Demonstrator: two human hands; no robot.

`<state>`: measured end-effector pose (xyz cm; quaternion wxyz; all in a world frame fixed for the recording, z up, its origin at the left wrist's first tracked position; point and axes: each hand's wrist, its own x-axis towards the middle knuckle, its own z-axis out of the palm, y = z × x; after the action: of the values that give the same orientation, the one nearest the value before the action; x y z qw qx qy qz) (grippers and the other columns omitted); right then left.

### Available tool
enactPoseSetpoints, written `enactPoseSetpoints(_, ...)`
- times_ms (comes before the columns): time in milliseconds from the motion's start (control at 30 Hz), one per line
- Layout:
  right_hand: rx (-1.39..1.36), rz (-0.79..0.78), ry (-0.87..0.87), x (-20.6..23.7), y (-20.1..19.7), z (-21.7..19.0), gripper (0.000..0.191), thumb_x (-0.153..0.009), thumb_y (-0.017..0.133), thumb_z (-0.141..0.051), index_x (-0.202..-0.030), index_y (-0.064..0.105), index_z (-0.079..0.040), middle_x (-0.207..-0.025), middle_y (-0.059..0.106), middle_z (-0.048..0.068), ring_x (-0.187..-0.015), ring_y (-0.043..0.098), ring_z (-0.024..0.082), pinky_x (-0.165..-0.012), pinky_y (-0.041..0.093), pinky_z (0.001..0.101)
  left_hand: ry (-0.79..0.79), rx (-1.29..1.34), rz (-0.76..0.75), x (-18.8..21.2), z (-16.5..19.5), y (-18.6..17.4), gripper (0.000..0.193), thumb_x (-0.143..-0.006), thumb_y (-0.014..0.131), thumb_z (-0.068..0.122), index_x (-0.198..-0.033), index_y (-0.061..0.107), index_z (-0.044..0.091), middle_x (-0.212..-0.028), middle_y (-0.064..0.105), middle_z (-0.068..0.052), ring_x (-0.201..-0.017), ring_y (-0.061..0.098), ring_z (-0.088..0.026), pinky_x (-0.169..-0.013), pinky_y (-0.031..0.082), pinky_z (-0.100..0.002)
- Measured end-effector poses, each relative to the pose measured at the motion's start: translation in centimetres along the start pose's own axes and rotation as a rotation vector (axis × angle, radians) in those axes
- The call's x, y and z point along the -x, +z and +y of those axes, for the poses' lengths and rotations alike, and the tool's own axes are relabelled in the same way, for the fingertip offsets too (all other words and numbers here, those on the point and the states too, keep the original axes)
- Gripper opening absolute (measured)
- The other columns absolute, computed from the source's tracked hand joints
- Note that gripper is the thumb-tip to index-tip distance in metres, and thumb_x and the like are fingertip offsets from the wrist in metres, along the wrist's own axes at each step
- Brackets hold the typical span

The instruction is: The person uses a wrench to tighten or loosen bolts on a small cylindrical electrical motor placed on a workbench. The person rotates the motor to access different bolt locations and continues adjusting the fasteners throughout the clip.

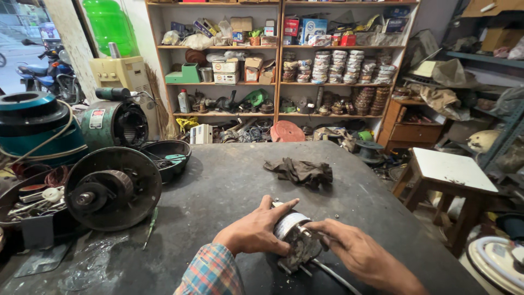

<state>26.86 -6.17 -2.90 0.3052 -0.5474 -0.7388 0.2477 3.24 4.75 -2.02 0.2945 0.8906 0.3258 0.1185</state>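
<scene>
Both hands are gripping a small motor [297, 240] sitting on the dark table [229, 186]. Left hand [256, 229] is wrapping fingers over its top left, right hand [355, 251] is pinching the right side. Crumpled rag [300, 172] is lying further back.

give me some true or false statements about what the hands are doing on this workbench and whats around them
1. Both hands grip one small motor part. True: the left hand and right hand hold the small motor part between them on the dark workbench.
2. A dark rag lies beyond the hands. True: the dark rag sits crumpled farther up the bench.
3. The green-handled screwdriver is in the right hand. False: the screwdriver lies untouched on the bench, left of the hands.
4. The white stool stands on the bench. False: the white stool stands on the floor to the right.
5. The large round motor housing is right of the hands. False: the round motor housing is on the left.
</scene>
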Motion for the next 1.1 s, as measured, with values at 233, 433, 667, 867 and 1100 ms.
enactPoseSetpoints(233,0.143,-0.059,-0.15,-1.3,-1.9,1.7,0.042,-0.089,0.063,-0.01,-0.13,0.069,-0.014,-0.101,0.076,0.006,-0.092,0.073,0.016,-0.082,0.056,0.0313,0.027,-0.001,0.007,-0.2,-0.1,0.0,0.111,-0.062,0.08,0.038,-0.162,0.033,0.023,-0.138,0.041,-0.021,-0.126,0.055,-0.043,-0.109,0.045,-0.04)
enactPoseSetpoints(433,0.097,-0.205,0.065,-1.8,-5.0,4.6,0.021,-0.091,0.074,-0.02,-0.106,0.078,-0.006,-0.083,0.076,0.006,-0.078,0.066,0.014,-0.073,0.055,0.0322,-0.02,-0.009,-0.013,-0.3,0.4,-0.2,0.112,-0.061,0.081,0.04,-0.161,0.033,0.025,-0.14,0.039,-0.021,-0.128,0.054,-0.042,-0.109,0.045,-0.04)
enactPoseSetpoints(667,-0.01,-0.174,0.102,-4.6,-9.3,2.7,0.032,-0.077,0.083,-0.016,-0.106,0.077,-0.007,-0.089,0.08,0.004,-0.083,0.074,0.013,-0.075,0.062,0.0304,-0.017,-0.018,-0.009,-0.4,0.4,-0.2,0.11,-0.063,0.08,0.039,-0.161,0.031,0.025,-0.141,0.038,-0.022,-0.129,0.053,-0.044,-0.11,0.044,-0.041)
enactPoseSetpoints(867,0.089,-0.163,0.076,-6.4,-12.8,-4.0,0.043,-0.067,0.089,-0.018,-0.105,0.074,-0.009,-0.086,0.081,0.009,-0.078,0.076,0.016,-0.069,0.061,0.0309,-0.019,-0.015,-0.022,-0.3,0.3,-0.3,0.111,-0.064,0.08,0.038,-0.162,0.03,0.025,-0.14,0.04,-0.022,-0.129,0.052,-0.045,-0.11,0.044,-0.041)
enactPoseSetpoints(1100,-0.013,-0.001,-0.009,-7.2,-9.9,-10.9,0.019,-0.08,0.078,-0.019,-0.093,0.075,-0.005,-0.08,0.08,0.007,-0.065,0.074,0.019,-0.059,0.063,0.0355,-0.051,-0.039,-0.03,-0.5,0.8,-0.5,0.113,-0.063,0.08,0.039,-0.163,0.028,0.025,-0.139,0.039,-0.022,-0.126,0.055,-0.043,-0.108,0.046,-0.04)
